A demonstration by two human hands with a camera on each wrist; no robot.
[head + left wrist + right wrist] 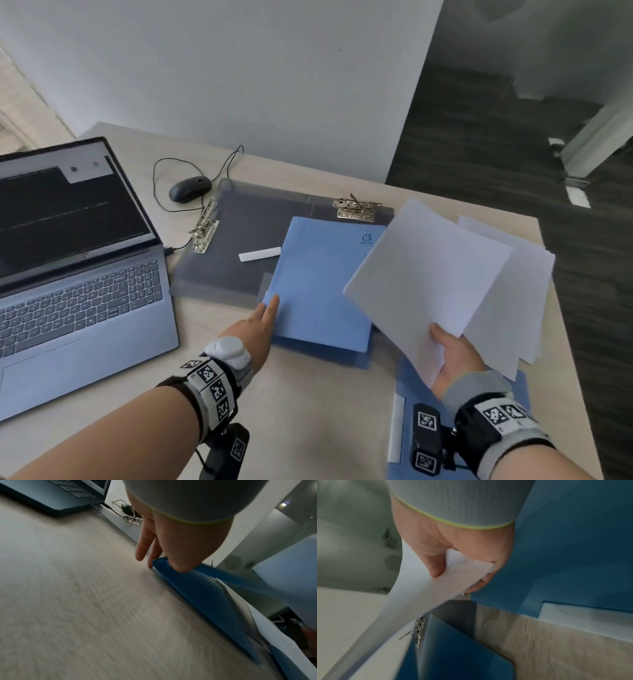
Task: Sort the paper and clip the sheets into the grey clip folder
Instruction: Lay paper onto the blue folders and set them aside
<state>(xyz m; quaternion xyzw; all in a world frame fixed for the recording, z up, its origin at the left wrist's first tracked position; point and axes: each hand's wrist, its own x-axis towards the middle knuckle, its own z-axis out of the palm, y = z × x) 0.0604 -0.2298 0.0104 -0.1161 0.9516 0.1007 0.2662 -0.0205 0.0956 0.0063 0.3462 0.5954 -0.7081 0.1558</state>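
1. The desk (308, 411) carries everything, with a laptop (78, 291) at my left and a mouse (190, 188) behind it.
2. The grey clip folder (239, 219) lies spread open at the back of the desk, its two metal clips (356, 209) bare and its inner face holding no paper yet.
3. A blue folder (318, 284) lies partly over the grey one's near right part. If I slide paper in now, I judge it would catch on that blue cover or end up under the wrong clip.
4. The white sheets (431, 274) are lifted off the desk and fanned unevenly. More white paper lies beneath them at the right edge, and a loose sheet there could slip to the floor.
5. My right hand (452, 363) pinches the fan by its near corner, thumb on top. Held at one corner, the sheets droop and could skew further or drop out.
6. My left hand (258, 329) lies with fingers extended on the blue folder's near left corner; the wrist view shows the thumb pressed on its edge, and I cannot tell whether I truly grip it. A hasty shove could drag the grey folder along.
7. A small white strip (258, 254) rests on the grey folder and could get trapped under the stack.
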